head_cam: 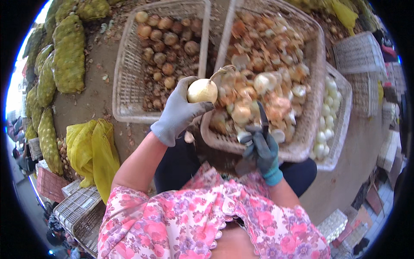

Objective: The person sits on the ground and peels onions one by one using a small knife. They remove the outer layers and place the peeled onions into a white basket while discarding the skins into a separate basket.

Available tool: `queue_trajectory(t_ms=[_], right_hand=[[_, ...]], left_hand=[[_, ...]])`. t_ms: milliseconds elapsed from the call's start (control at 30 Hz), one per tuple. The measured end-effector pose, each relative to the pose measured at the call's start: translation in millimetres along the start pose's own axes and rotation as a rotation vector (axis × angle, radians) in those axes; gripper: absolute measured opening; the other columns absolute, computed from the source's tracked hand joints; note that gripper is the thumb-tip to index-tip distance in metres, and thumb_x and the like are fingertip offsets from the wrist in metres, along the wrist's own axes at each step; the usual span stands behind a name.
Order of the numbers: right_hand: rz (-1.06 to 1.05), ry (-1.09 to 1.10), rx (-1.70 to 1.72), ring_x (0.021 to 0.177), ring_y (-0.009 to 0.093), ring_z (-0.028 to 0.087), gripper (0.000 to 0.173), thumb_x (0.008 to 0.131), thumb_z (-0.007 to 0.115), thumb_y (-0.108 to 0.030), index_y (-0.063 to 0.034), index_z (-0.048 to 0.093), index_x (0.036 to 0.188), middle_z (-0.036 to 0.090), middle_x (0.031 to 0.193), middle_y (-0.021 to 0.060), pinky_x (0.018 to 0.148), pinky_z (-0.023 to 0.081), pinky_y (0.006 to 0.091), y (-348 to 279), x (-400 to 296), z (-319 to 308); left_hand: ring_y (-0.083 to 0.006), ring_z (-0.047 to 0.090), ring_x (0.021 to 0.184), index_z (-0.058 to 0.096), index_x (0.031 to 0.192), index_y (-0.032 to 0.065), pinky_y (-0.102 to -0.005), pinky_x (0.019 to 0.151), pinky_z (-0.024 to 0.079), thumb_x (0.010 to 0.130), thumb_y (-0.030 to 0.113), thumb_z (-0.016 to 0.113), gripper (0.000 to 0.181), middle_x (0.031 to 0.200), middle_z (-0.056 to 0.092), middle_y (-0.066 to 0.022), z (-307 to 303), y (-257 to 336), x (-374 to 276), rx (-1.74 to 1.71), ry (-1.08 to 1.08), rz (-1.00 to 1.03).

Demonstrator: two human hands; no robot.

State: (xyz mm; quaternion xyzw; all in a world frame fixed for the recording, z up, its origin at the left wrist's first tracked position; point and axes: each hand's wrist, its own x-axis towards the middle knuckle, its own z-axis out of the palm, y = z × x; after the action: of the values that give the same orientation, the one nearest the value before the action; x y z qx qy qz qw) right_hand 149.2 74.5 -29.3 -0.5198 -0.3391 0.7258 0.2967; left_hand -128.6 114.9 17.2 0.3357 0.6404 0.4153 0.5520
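My left hand [179, 108], in a light grey glove with darker fingertips, grips a pale yellow onion [202, 91] whose dry stem points up to the right. My right hand [262, 152], in a grey and teal glove, holds a small dark-bladed knife [262, 115] with its blade pointing away from me. The knife is over the near part of a plastic crate [318, 81] filled with onion skins and trimmings [271, 84]. Left of it, a second crate [118, 77] contains unpeeled brown onions [170, 39] and loose skins. The onion is between the two crates, near their inner edges.
At the far right a white crate [343, 129] has peeled onions [328, 121] in it. Full mesh sacks [68, 53] lie on the left, with a yellow mesh bag [93, 149] nearer me. Stacked crates [359, 56] stand at upper right; another crate [77, 207] is at lower left.
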Motion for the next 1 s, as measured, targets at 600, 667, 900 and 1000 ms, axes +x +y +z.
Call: queue_trajectory(t_ms=[600, 667, 900, 1000], right_hand=[[-0.542, -0.210, -1.030, 0.089, 0.038, 0.064, 0.046, 0.081, 0.061, -0.012, -0.0117, 0.053, 0.127, 0.065, 0.104, 0.0170, 0.074, 0.053, 0.0477, 31.9, -63.5, -24.2], [-0.497, -0.227, -1.064, 0.087, 0.037, 0.064, 0.044, 0.082, 0.061, -0.013, -0.0120, 0.053, 0.125, 0.065, 0.102, 0.0170, 0.073, 0.053, 0.0479, 32.7, -62.6, -22.3], [-0.517, -0.230, -1.191, 0.083, 0.035, 0.065, 0.040, 0.084, 0.059, -0.015, -0.0111, 0.053, 0.123, 0.065, 0.097, 0.0161, 0.067, 0.053, 0.0473, 33.1, -62.6, -20.4], [-0.527, -0.215, -1.240, 0.082, 0.034, 0.066, 0.036, 0.085, 0.059, -0.016, -0.0086, 0.054, 0.120, 0.065, 0.093, 0.0158, 0.065, 0.053, 0.0464, 37.2, -58.1, -15.6]], left_hand=[[-0.0375, 0.062, 0.107, 0.049, 0.130, 0.0015, -0.0385, 0.090, 0.051, 0.072, 0.009, 0.079, 0.066, 0.119, 0.059, -0.0227, 81.0, -73.5, -128.9, 0.775, 0.130, 0.202], [-0.0391, 0.062, 0.104, 0.046, 0.131, 0.0021, -0.0405, 0.087, 0.052, 0.073, 0.011, 0.078, 0.066, 0.117, 0.058, -0.0235, 80.6, -74.8, -128.9, 0.791, 0.127, 0.222], [-0.0404, 0.061, 0.103, 0.045, 0.131, 0.0018, -0.0420, 0.085, 0.052, 0.074, 0.011, 0.078, 0.067, 0.117, 0.057, -0.0240, 83.9, -72.0, -130.2, 0.805, 0.116, 0.191], [-0.0397, 0.061, 0.105, 0.046, 0.131, 0.0008, -0.0412, 0.086, 0.052, 0.072, 0.009, 0.078, 0.068, 0.117, 0.058, -0.0233, 86.2, -68.7, -131.0, 0.825, 0.113, 0.171]])
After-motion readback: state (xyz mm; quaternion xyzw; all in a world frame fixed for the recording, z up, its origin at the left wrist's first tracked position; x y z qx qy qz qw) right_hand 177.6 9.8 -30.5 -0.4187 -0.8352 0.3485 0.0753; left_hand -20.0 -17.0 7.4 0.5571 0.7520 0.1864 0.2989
